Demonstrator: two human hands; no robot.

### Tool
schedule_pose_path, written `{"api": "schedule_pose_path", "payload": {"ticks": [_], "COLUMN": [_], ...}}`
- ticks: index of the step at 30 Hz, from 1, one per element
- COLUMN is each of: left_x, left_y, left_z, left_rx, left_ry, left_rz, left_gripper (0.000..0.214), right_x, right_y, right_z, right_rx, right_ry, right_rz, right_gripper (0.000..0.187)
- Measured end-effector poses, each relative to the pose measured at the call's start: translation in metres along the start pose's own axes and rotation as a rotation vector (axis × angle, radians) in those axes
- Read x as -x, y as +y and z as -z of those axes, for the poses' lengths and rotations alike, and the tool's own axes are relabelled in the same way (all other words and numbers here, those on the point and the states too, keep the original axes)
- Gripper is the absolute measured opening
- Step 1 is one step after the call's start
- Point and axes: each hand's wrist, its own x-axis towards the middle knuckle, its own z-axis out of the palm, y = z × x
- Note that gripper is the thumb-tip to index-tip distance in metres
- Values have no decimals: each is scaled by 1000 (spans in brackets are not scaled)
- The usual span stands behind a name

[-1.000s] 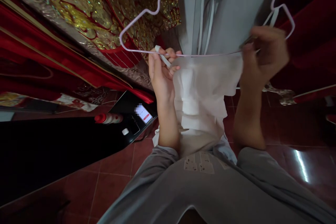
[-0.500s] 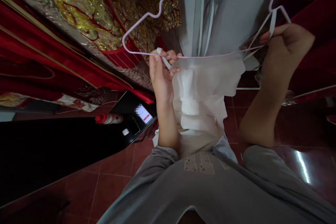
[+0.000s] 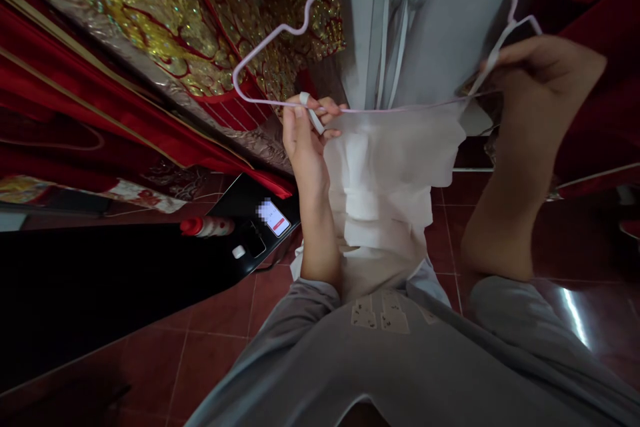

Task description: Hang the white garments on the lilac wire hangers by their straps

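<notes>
A pale pink clothes hanger (image 3: 281, 30) spans the space in front of me, its lower bar running between my hands. My left hand (image 3: 311, 137) is closed round the left part of that bar, with a white strap (image 3: 313, 113) looped over its fingers. Below the bar hangs a white garment (image 3: 383, 167) with layered, ruffled cloth. At the hanger's right end, my right hand (image 3: 543, 73) pinches another white strap (image 3: 493, 61), which runs down to the garment's upper right corner. Its fingertips are partly hidden behind the hand.
Red and gold sequined garments (image 3: 215, 20) hang at the left, dark red cloth (image 3: 595, 67) at the right. A black table (image 3: 125, 280) holds a lit phone (image 3: 274, 217), a dark phone (image 3: 255, 240), a white earbud case (image 3: 239, 251) and a red-capped bottle (image 3: 206, 227).
My right hand has drawn its strap slightly left and inward, and the strap's loop has narrowed near the hanger's right notch. The left hand stays almost still.
</notes>
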Motion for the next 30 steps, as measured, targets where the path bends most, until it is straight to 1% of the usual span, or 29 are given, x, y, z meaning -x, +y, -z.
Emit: {"api": "schedule_pose_path", "payload": {"ticks": [1,3,5,6,7,8,9,11,13,15,17,19,20,22,23,24,25,26,28,29,30], "left_x": [0,-1,-1,-1,-1,-1,-1,-1,0,1,1,2,2,2,3,3,4,5,6,6,6], "left_y": [-1,-2,-2,-1,-1,0,2,4,5,6,6,7,7,8,9,9,10,11,12,11,11], "left_z": [1,3,3,3,2,1,-1,-4,-6,-8,-9,-9,-9,-9,-9,-10,-11,-11,-12,-12,-11], "left_rx": [10,14,-6,-18,-31,-41,-49,-54,-33,-3,0,-21,-31,-36,-28,-12,7,26,48,47,39], "left_ry": [-19,-39,-24,-9,7,27,45,55,38,18,43,62,64,66,64,59,47,32,6,6,13], "left_rz": [-16,-27,-16,-3,13,24,31,34,25,23,28,45,54,67,71,73,79,86,93,94,95], "left_gripper": [25,24,22,21,20,21,22,24,26,27,29,31,30,28,28,28,28,29,30,30,29], "right_x": [-1,-5,-13,-18,-23,-28,-32,-38,-38,-33,-25,-17,-13,-4,2,8,16,23,38,44,49], "right_y": [1,5,12,16,23,30,39,61,81,93,92,81,72,54,45,36,28,20,8,3,-2], "right_z": [-6,-15,-20,-20,-18,-15,-10,2,14,20,19,10,4,-9,-15,-21,-25,-29,-34,-35,-36], "right_rx": [-82,-231,-352,-398,-419,-411,-384,-294,-228,-239,-279,-287,-277,-239,-206,-163,-114,-43,75,130,184], "right_ry": [-12,-21,-24,2,48,119,202,350,454,557,651,689,685,627,557,456,339,190,-53,-144,-208], "right_rz": [36,156,346,447,521,561,566,503,440,422,465,534,586,671,681,659,612,526,425,390,362], "right_gripper": [37,51,62,62,57,51,46,43,47,44,34,26,23,20,23,27,33,38,44,46,45]}}
